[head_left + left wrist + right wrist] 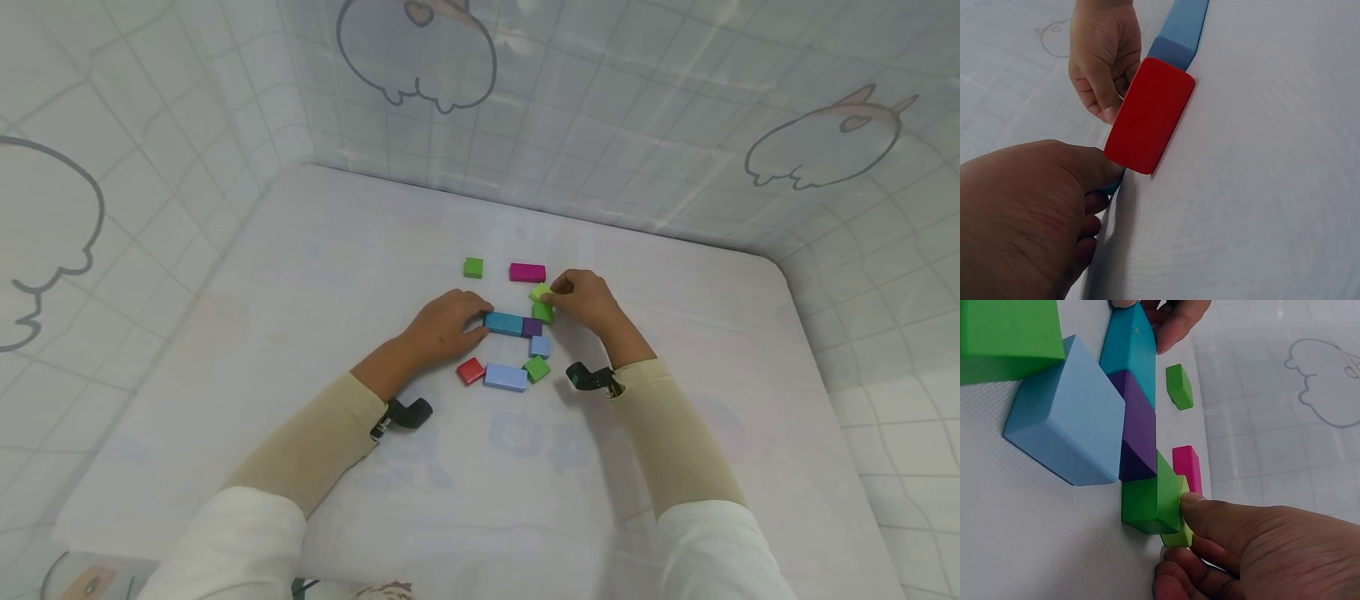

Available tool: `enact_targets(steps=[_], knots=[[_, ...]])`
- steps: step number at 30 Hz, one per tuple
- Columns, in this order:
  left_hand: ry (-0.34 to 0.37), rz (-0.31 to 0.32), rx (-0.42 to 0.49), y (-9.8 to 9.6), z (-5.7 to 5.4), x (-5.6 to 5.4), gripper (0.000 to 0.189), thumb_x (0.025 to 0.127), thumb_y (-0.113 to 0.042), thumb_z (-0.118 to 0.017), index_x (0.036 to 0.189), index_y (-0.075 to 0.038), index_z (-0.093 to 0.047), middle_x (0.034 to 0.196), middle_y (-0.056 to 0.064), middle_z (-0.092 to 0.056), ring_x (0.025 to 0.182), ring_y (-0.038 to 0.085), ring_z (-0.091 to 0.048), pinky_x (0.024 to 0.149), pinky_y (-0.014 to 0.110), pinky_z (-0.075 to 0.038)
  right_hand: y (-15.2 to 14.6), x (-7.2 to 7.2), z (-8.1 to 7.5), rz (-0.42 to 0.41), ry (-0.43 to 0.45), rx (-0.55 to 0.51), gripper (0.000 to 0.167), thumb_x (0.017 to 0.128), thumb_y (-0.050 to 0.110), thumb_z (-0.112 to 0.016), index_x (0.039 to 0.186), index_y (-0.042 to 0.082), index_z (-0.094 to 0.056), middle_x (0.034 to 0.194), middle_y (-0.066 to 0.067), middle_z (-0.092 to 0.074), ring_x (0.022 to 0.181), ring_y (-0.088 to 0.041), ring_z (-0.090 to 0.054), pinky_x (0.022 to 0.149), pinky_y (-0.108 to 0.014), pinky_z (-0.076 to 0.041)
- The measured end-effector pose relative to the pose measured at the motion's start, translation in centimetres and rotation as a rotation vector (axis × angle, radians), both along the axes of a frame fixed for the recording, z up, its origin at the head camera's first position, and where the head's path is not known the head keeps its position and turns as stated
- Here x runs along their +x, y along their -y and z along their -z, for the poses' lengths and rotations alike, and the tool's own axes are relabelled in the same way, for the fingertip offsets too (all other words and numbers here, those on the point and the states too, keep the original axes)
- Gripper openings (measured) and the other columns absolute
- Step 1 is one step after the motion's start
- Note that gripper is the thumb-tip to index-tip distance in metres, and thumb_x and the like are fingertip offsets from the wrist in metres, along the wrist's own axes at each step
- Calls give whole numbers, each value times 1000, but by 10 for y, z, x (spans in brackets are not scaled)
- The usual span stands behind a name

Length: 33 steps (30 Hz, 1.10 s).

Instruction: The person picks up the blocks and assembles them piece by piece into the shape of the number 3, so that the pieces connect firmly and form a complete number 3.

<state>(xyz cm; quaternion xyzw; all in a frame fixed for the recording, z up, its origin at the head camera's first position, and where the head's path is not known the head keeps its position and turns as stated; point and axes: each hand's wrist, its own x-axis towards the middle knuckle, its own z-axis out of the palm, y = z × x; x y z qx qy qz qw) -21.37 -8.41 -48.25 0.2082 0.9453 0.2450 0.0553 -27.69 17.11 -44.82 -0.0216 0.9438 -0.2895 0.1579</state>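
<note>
My left hand (446, 332) pinches the left end of a long teal block (503, 323) between thumb and fingers. A purple block (532, 327) touches the teal block's right end. My right hand (587, 302) pinches a lime-green block (538, 292) between thumb and fingers, which partly cover it. Right against the lime block is a green block (1147, 503), beside the purple one. Below the purple block lies a light blue block (539, 347), then a tilted green block (536, 369). In the left wrist view, a red block (1150, 115) hides part of the teal block.
A long light blue block (506, 377) lies between the red block and the lower green block. Farther back are a magenta block (527, 272) and a separate green block (473, 267). All rest on a white-covered table (360, 250) with patterned sheets (600, 150) around it.
</note>
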Motion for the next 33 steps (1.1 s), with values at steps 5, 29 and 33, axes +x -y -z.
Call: enact_targets(steps=[5, 29, 33], knots=[[1, 0, -5, -1, -2, -1, 42, 94, -32, -68, 133, -18, -62, 131, -3, -62, 121, 15, -53, 104, 34, -49, -1, 0, -1, 1, -9, 1, 34, 93, 36, -70, 111, 9, -65, 109, -9, -64, 99, -26, -56, 86, -41, -52], [0, -2, 16, 0, 5, 0, 44, 94, -33, -69, 134, -18, -61, 130, -4, -62, 118, 15, -54, 101, 34, -51, 4, -18, -7, -62, -93, 37, 34, 100, 25, -58, 127, 5, -58, 122, -13, -60, 112, -30, -55, 94, -45, -53], [-6, 1, 16, 0, 5, 0, 44, 94, -33, -68, 134, -18, -61, 130, -4, -62, 119, 15, -54, 102, 34, -50, 7, -22, -8, -70, -127, 39, 32, 100, 22, -58, 127, 5, -58, 122, -13, -61, 114, -30, -55, 96, -45, -52]])
